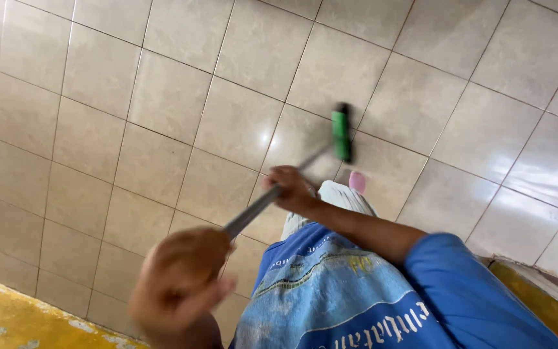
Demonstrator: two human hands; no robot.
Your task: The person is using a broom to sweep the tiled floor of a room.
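Beige glazed tiles of the floor (163, 97) across nearly the whole view, pale grout lines running slantwise, glare patches near the middle and toward the right edge. Out near the floor's middle, a green brush head (341, 131), blurred, dark along one side, resting on or just above the tiles; cannot tell which. From it, a grey metal handle (259, 203) slanting back toward the lower left. Right hand (290, 189) wrapped around the handle about midway along, fingers curled shut on it, forearm leading back to a blue sleeve. Left hand (179, 284) close to the camera and out of focus, closed over the handle's near end, fingers folded round it. Below the hands, a blue shirt (330, 297) with white and yellow print, and a light grey trouser leg (337, 200) ending in a pink shoe (357, 181) set on the tiles just beside the brush head. Along the floor's lower-left corner, a worn yellow painted strip (14, 320), patchy with white. At the lower-right corner, a raised yellow-edged kerb (550, 304).
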